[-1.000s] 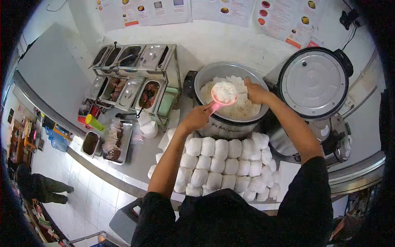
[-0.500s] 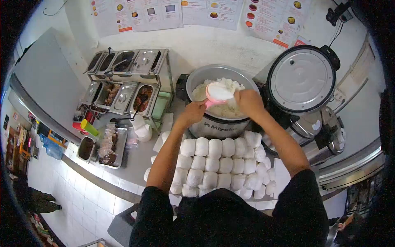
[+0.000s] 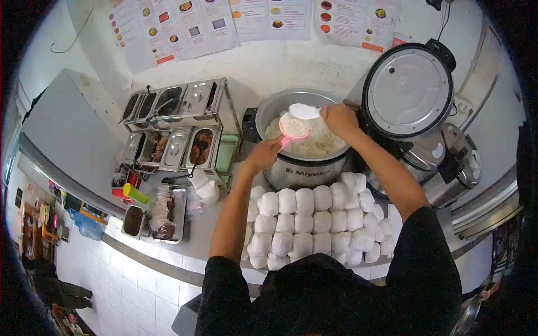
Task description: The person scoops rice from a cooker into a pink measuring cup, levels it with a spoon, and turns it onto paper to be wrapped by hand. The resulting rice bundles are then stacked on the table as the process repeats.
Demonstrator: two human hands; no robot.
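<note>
My left hand is closed round the handle of a pink scoop, whose cup is filled with white rice. My right hand grips a white rice paddle, its blade just above and behind the scoop. Both tools are over the open rice cooker, which has cooked rice inside. Several rows of white wrapped bundles are stacked between my body and the cooker; what is in them is hidden.
A steel rack of food trays stands to the left. In front of it are a tray of small packets, a steel container and a yellow-green cup. An upright cooker lid and another steel cooker stand on the right.
The paddle has lifted off the scoop's top, leaving the rice in the cup in view. The scoop stays over the cooker. The camera view has shifted slightly.
</note>
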